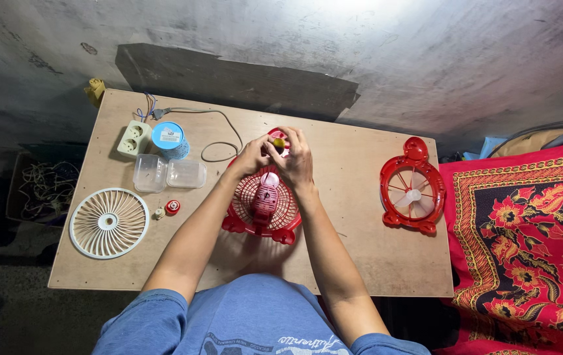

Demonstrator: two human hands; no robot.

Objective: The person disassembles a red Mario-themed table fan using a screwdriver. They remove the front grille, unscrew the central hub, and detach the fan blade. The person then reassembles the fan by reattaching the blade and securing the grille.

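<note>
Head view. A small red plastic fan housing [262, 207] lies at the centre of the plywood worktop [360, 256], its pink motor block facing up. Both hands meet at its far end: left hand [253, 156] and right hand [296, 160] together pinch a small yellow-green part [279, 142] against the housing's top lobe. Judged step: fitting or loosening this part. Next requires a steady fingertip grip. A second red fan frame [413, 187] and a white round grille [109, 222] lie apart.

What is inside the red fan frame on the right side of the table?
Inside the red fan frame sit pale fan blades and thin red spokes. What lies beneath it on the wooden table is hidden.
</note>
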